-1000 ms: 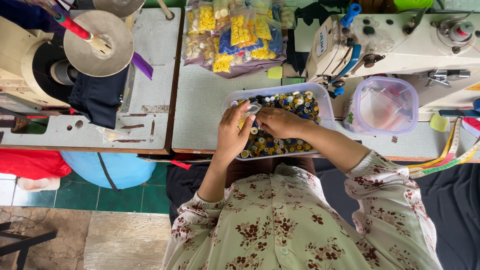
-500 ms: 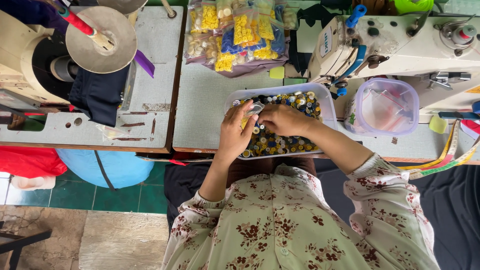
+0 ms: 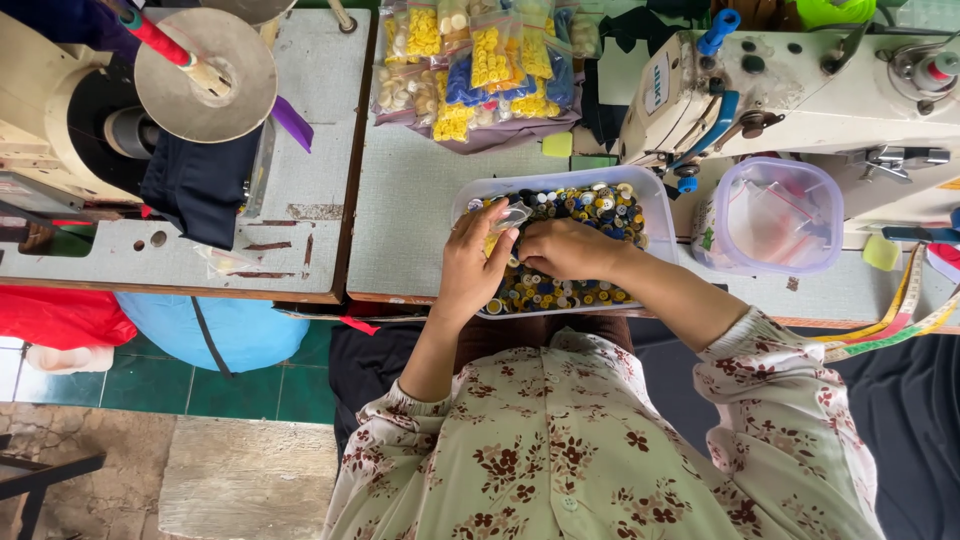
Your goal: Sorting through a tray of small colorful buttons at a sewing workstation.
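Over the clear rectangular plastic tub [image 3: 655,215] of mixed small buttons on the grey bench [image 3: 410,230], the left hand [image 3: 472,268] pinches a small clear plastic bag [image 3: 510,215], light, limp and slippery, best held at its mouth, while the right hand [image 3: 565,248] is curled closed on the same bag.

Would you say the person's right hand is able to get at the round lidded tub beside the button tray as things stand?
Probably yes: the right hand rests over the button tray, the round tub stands just beyond the tray's right side, and nothing lies between them.
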